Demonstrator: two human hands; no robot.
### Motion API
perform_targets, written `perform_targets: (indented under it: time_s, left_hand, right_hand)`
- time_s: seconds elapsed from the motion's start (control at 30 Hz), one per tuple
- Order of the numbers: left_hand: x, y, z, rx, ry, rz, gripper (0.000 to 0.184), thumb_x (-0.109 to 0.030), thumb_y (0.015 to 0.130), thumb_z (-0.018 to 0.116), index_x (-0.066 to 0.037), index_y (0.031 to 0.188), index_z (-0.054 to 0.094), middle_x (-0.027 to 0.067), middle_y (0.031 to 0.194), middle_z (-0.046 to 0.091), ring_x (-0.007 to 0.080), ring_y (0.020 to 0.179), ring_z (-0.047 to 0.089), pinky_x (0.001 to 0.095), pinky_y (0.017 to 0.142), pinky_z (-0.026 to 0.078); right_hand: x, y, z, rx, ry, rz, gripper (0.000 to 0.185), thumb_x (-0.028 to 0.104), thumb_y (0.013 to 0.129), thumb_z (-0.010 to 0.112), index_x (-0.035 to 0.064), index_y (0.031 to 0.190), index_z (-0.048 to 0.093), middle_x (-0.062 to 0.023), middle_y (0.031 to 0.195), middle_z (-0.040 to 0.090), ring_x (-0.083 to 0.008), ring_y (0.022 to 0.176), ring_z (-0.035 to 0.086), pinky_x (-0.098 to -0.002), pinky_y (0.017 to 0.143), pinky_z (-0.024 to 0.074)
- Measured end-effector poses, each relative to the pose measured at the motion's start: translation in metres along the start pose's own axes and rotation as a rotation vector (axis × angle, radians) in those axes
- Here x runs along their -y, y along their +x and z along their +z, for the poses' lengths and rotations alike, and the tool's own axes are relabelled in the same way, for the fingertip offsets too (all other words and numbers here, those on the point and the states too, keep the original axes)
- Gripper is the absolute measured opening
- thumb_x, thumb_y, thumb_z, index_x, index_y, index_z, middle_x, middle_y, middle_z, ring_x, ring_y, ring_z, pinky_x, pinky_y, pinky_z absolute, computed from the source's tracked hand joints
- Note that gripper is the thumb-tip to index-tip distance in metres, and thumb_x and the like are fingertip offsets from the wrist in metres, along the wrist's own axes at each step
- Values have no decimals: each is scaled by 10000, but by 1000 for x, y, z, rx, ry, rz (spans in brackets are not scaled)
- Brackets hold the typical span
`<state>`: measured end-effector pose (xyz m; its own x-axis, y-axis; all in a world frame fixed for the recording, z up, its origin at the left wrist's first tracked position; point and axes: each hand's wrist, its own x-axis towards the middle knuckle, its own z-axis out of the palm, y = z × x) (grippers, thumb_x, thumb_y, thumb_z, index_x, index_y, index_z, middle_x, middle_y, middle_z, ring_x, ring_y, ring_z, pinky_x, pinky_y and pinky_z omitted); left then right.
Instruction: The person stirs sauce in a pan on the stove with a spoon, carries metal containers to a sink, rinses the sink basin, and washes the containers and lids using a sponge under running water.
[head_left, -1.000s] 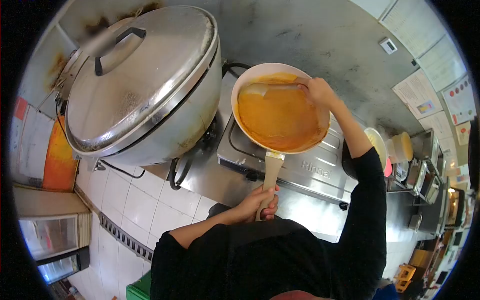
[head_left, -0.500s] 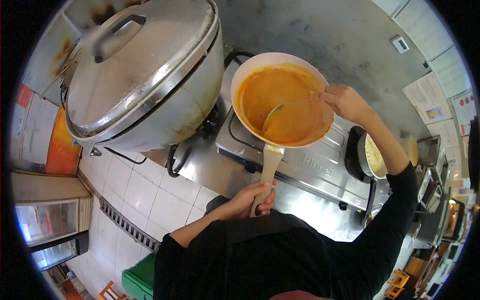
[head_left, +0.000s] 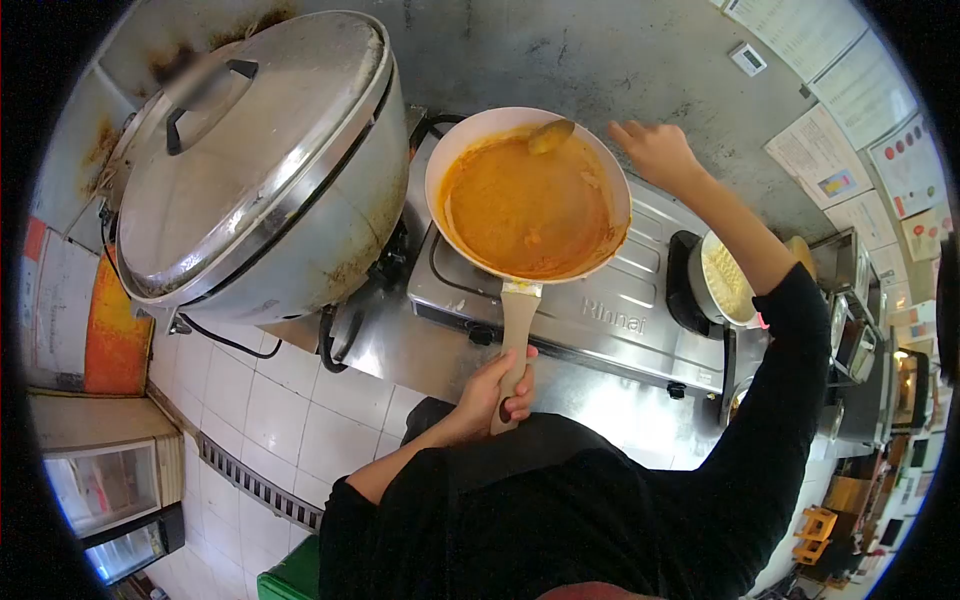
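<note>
My left hand (head_left: 497,390) is wrapped round the beige handle (head_left: 518,325) of a light-coloured pan (head_left: 437,190). Thick orange sauce (head_left: 525,215) covers the bottom of the pan, over the stove's left part. At the pan's far right edge my right hand (head_left: 655,152) has its fingers pinched on a spoon (head_left: 550,137); the spoon's handle is hard to make out. The spoon's bowl, coated in sauce, is near the far rim of the pan.
A large lidded metal pot (head_left: 290,200) stands left of the stove (head_left: 600,310). To the right is a smaller pot (head_left: 727,280) with pale yellow food. A grey wall (head_left: 600,60) rises behind, with papers (head_left: 818,155) on it. Metal racks stand at the far right.
The spoon has moved from inside the sauce up to the pan's far side, and my right hand has gone farther up with it. My left hand still holds the pan handle.
</note>
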<state>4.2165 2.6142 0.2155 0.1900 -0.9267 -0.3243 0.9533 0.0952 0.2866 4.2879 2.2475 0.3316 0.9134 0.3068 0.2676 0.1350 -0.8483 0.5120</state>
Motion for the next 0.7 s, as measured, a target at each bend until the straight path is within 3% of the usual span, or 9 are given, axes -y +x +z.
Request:
perform_targets:
  time_s: [0.13,0.43,0.7]
  left_hand:
    - [3,1,-1,1,-2,21,319,-346,945,323,-93,1129,387,27,667,381,99,469,333,247,444,319]
    - [10,4,-6,7,-54,17,323,-355,940,344,-94,1122,398,22,671,384,91,464,337,240,449,325]
    - [10,3,-7,29,-26,4,357,-399,936,328,-116,1136,410,-2,665,374,79,447,311,231,406,299]
  right_hand:
    - [18,4,-7,170,-18,57,123,155,760,525,69,845,511,-101,682,612,-271,572,622,-380,460,493]
    - [51,-21,-83,576,-21,186,111,64,721,538,52,807,607,-158,714,631,-308,689,636,-399,586,514]
    - [89,-28,-121,788,158,436,122,121,728,543,35,768,619,-194,726,609,-351,721,604,-447,620,478]
